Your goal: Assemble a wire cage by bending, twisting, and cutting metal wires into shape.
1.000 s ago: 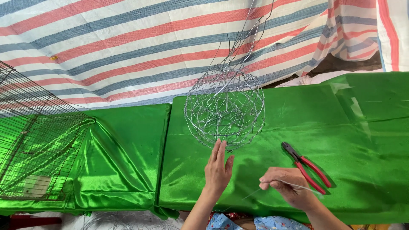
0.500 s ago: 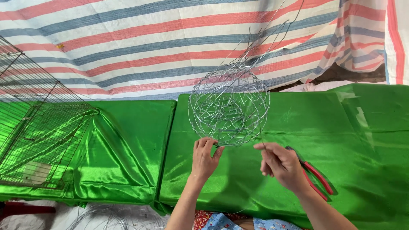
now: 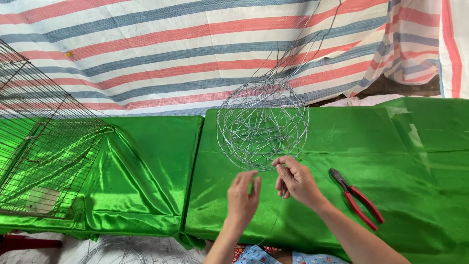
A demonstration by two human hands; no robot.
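Centre of frame: your right hand (image 3: 294, 182) was pinched shut on a thin wire (image 3: 277, 172) at the lower rim of the wire ball (image 3: 262, 125), which sat on the green cloth (image 3: 146, 166) with loose strands rising toward the top edge. Just left of it: your left hand (image 3: 243, 197) hung open, fingers loosely curled, holding nothing, near the ball but apart from it. Lower right: red pliers (image 3: 356, 197) lay on the cloth beside your right wrist; left edge: a wire cage (image 3: 44, 146); top: a striped tarp (image 3: 146, 49).
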